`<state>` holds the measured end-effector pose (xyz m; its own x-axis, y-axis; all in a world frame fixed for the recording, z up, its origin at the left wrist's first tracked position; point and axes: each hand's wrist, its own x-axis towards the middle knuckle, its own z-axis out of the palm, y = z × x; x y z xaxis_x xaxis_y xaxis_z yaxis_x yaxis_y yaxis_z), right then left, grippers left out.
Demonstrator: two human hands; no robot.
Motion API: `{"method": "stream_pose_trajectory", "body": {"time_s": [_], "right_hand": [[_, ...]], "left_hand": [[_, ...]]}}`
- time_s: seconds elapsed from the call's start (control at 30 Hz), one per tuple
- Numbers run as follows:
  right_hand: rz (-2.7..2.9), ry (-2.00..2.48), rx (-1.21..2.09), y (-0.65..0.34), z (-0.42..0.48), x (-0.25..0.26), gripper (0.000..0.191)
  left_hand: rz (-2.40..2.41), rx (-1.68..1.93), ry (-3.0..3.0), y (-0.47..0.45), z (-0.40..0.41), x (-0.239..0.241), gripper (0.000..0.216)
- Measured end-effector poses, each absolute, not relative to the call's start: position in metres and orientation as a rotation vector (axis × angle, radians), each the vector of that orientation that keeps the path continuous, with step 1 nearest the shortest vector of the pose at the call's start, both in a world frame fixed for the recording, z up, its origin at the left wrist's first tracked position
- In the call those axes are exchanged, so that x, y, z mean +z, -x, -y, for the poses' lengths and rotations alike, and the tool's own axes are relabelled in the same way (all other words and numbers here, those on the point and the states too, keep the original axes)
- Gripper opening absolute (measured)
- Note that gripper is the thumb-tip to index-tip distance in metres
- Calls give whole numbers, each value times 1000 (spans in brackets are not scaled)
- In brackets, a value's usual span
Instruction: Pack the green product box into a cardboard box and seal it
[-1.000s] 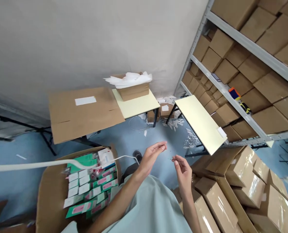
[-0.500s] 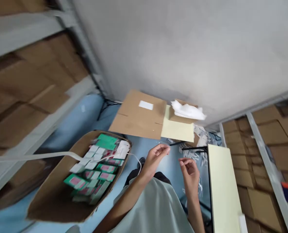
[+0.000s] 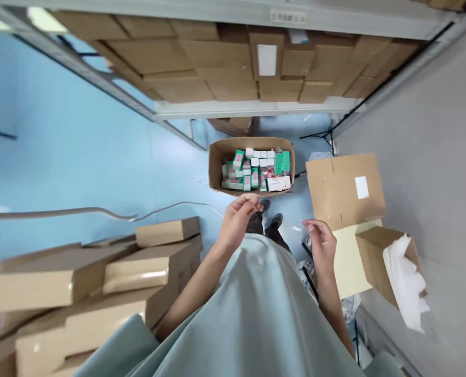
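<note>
My left hand (image 3: 239,220) hangs in front of the apron, its fingers curled and pressed together in a pinch. Whatever it may hold is too small to make out. To the right, my right hand (image 3: 322,241) is raised with thumb and fingertips brought together; I cannot make out anything between them. The hands are apart. Beyond the left hand, an open cardboard box (image 3: 216,167) stands on the floor. Inside lie several small green, pink and white cartons (image 3: 255,178) and a longer white carton (image 3: 279,183). Neither hand appears to touch the box.
A shelf (image 3: 233,110) loaded with brown cartons (image 3: 217,57) spans the far side. More cartons (image 3: 134,262) are stacked at the left. To the right lie flattened cardboard (image 3: 346,191), a pale yellow board (image 3: 351,262) and a box (image 3: 376,256) with white foam (image 3: 403,283), beside the wall.
My view has swung left, so the shelf and the box of cartons are now straight ahead. The cardboard and foam have shifted to the right side. Both hands keep a similar pose.
</note>
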<state>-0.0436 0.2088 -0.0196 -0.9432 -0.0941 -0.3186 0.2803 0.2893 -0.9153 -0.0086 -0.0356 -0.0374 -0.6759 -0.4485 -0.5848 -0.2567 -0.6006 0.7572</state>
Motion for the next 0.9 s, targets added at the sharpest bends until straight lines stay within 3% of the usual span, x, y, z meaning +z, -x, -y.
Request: {"method": "stream_pose_trajectory", "body": {"time_s": [0.2, 0.53, 0.73, 0.9], "right_hand": [[-2045, 127, -1598, 67, -165, -44, 28], [-1958, 256, -1484, 66, -34, -69, 21], [-2048, 294, -1371, 71, 52, -97, 22], [-2015, 310, -1221, 84, 106, -176, 28]], "left_hand": [[1072, -2078, -1432, -63, 60, -46, 26], [897, -2107, -1463, -85, 134, -76, 17], [914, -2189, -1564, -88, 208, -126, 13], [964, -2275, -1637, -86, 249, -197, 23]]}}
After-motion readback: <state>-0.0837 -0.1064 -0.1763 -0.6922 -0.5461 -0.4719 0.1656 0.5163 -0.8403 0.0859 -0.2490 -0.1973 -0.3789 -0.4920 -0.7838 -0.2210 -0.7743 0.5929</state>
